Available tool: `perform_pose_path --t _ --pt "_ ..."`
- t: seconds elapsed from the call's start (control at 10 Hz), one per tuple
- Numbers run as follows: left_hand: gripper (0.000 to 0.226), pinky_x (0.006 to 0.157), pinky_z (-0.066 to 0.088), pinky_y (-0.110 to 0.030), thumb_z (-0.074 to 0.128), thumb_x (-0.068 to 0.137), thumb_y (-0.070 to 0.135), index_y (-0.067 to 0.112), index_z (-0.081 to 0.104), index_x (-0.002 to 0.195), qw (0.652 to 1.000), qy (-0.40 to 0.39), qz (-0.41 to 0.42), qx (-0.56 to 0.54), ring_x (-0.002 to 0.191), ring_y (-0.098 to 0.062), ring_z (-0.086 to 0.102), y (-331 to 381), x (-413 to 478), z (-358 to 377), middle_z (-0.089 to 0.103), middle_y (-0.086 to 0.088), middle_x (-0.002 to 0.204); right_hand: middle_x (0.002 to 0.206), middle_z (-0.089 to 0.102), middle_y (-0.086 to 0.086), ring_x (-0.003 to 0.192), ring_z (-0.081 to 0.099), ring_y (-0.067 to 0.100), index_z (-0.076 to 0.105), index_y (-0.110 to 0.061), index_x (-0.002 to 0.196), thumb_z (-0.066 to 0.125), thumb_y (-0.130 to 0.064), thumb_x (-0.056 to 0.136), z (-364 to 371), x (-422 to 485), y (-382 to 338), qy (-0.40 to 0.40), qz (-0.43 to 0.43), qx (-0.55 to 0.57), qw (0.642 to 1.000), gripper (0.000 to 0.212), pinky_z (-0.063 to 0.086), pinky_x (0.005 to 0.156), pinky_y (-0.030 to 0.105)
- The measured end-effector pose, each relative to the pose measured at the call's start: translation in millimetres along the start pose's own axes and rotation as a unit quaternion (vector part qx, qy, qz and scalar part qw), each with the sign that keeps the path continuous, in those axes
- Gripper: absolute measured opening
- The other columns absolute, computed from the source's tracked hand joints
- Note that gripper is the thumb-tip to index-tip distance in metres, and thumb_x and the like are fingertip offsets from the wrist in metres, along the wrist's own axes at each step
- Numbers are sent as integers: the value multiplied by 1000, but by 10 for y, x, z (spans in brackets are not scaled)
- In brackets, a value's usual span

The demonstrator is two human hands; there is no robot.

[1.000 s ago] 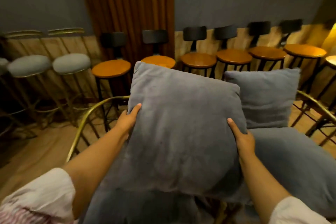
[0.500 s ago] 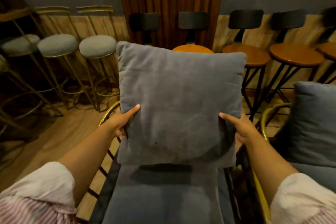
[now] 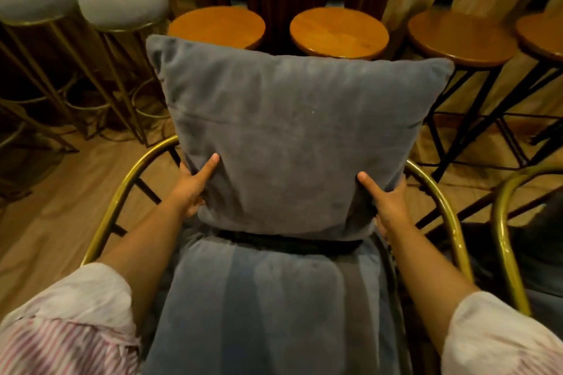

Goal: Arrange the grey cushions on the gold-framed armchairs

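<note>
A square grey cushion (image 3: 289, 137) stands upright at the back of a gold-framed armchair (image 3: 122, 192), its lower edge just above the chair's grey seat pad (image 3: 268, 307). My left hand (image 3: 195, 186) grips the cushion's lower left side, thumb on the front face. My right hand (image 3: 387, 201) grips the lower right side the same way. The fingers of both hands are hidden behind the cushion.
A second gold-framed armchair (image 3: 502, 237) shows at the right edge. Behind the cushion stand wooden-topped stools (image 3: 338, 32) on black legs and, to the left, grey padded stools (image 3: 122, 1) on gold legs. Wooden floor (image 3: 45, 222) lies at the left.
The cushion has come down and back against the armchair's backrest. My hands have slid lower on its sides. The view has tilted down and moved closer to the chair.
</note>
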State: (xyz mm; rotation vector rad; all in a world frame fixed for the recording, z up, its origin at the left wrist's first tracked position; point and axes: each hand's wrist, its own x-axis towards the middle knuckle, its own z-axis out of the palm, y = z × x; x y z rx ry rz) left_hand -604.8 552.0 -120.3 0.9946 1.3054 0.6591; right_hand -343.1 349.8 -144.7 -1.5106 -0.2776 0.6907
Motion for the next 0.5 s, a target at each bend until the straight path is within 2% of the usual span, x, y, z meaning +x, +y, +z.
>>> perform_pose_path --t 0.1,0.2,0.3,0.4,0.5 --pt "106 102 39 -57 73 59 58 36 19 147 999 6 -40 28 136 -33 39 -267 112 -31 35 2 153 146 44 1 128 46 18 29 -21 145 86 -37 60 -33 -39 379 19 24 -48 998 103 42 100 31" --pt "104 96 43 -60 74 61 60 35 22 147 996 12 -83 36 134 -37 40 -464 85 -36 35 0 153 145 47 4 131 47 26 33 -20 143 84 -65 41 -48 -162 619 20 55 -97 994 122 43 106 43" --pt "92 103 40 -57 68 75 54 28 20 149 996 36 -69 36 135 -37 39 -410 25 19 33 -4 154 147 43 6 133 44 28 29 -18 145 83 -46 61 -65 -206 564 28 58 -116 991 103 41 108 46" --pt "75 105 39 -51 61 87 41 19 25 148 997 26 -25 61 134 -34 42 -299 -188 55 39 -7 151 143 50 10 131 47 30 41 -10 141 77 -32 76 -120 -347 442 11 33 -146 989 78 42 106 43" --pt "65 111 34 -44 54 93 34 11 27 148 996 -4 -6 90 137 -33 39 -113 -559 134 38 -11 151 135 56 17 126 51 35 50 -3 133 59 -37 90 -81 -601 162 35 25 -157 987 55 41 102 41"
